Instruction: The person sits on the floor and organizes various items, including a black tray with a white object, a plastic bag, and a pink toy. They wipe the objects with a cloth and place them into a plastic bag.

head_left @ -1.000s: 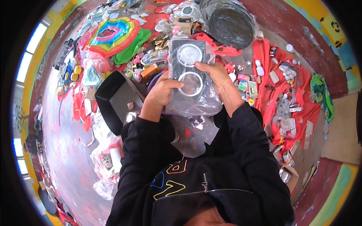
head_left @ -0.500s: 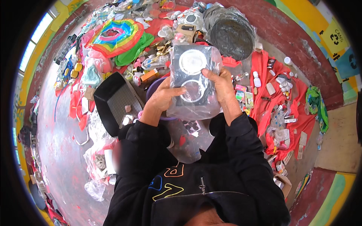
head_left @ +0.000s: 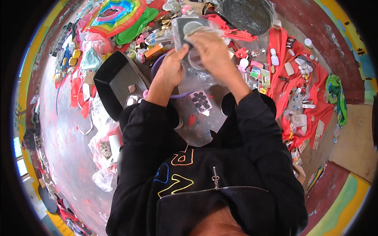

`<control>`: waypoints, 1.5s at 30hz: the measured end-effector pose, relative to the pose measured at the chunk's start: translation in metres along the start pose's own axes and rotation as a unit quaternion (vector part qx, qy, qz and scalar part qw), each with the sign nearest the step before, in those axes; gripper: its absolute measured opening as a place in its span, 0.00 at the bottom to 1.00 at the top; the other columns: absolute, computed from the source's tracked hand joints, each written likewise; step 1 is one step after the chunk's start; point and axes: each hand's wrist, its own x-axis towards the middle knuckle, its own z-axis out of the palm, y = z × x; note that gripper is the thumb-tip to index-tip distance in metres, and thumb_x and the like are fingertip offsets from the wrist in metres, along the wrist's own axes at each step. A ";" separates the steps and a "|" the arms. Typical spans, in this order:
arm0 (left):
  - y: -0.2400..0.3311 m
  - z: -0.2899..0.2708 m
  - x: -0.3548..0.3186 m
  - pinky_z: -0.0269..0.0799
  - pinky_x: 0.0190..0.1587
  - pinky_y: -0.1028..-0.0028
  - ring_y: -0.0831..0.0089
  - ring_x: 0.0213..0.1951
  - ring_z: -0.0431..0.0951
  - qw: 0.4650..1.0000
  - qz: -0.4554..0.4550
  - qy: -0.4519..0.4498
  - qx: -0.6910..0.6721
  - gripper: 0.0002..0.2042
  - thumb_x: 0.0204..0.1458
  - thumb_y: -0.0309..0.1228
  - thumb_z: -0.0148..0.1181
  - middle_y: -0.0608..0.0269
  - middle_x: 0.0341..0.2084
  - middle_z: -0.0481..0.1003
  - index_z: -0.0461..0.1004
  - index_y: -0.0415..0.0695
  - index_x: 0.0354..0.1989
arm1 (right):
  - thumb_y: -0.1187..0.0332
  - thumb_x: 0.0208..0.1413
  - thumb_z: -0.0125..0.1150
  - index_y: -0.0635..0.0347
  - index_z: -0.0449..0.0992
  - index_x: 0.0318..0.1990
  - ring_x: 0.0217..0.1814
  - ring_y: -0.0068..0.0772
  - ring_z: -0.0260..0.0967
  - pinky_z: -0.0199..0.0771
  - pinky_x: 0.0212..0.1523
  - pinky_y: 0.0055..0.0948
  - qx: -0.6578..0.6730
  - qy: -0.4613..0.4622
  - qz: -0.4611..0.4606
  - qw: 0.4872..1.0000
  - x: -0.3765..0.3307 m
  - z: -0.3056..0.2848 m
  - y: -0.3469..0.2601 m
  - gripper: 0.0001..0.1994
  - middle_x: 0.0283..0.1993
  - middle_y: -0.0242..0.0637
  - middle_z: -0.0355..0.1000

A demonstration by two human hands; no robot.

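Observation:
A dark flat panel (head_left: 182, 26) with two white rings sits inside a clear plastic bag (head_left: 197, 81), held up in front of me and tilted away. My left hand (head_left: 170, 71) grips its near left side, thumb on the front and fingers behind. Across the panel reaches my right hand (head_left: 212, 51), slightly blurred, its fingers closed on whitish bunched plastic near the upper ring. The hand covers much of the panel's right side and the lower ring. Behind my left wrist is a purple tub (head_left: 156, 65), partly hidden.
A black bin (head_left: 114, 84) with small items stands to the left. A rainbow-coloured cloth (head_left: 116, 15) and a green one lie on the far pile. Red sheeting (head_left: 277, 51) with bottles and packets spreads on the right. A round black plastic-lined container (head_left: 248, 15) is at the back.
My right hand has left the panel's right edge and crossed over its front to the plastic. The panel has moved farther away and tilted; the view has shifted too.

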 end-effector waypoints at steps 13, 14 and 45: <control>0.058 -0.035 0.006 0.63 0.50 0.50 0.51 0.49 0.67 0.974 0.111 0.145 -0.131 0.18 0.55 0.30 0.43 0.47 0.48 0.65 0.56 0.37 0.53 | 0.65 0.46 0.49 0.58 0.75 0.27 0.33 0.37 0.70 0.68 0.33 0.34 0.037 -0.317 0.157 0.935 -0.035 -0.006 -0.046 0.10 0.30 0.38 0.72; 0.062 -0.040 0.003 0.62 0.51 0.50 0.51 0.49 0.67 0.972 0.112 0.138 -0.151 0.18 0.55 0.30 0.43 0.46 0.49 0.64 0.56 0.37 0.53 | 0.61 0.49 0.49 0.60 0.75 0.26 0.32 0.36 0.71 0.68 0.32 0.33 0.000 -0.405 0.268 0.874 -0.026 -0.014 -0.042 0.13 0.29 0.40 0.72; -0.056 -0.010 0.006 0.62 0.53 0.64 0.62 0.49 0.68 0.980 -0.136 -0.061 -0.129 0.24 0.57 0.46 0.36 0.52 0.47 0.67 0.58 0.38 0.53 | 0.72 0.45 0.48 0.66 0.74 0.31 0.25 0.22 0.67 0.64 0.27 0.24 0.160 -0.101 0.285 0.940 0.024 -0.051 -0.009 0.10 0.23 0.36 0.72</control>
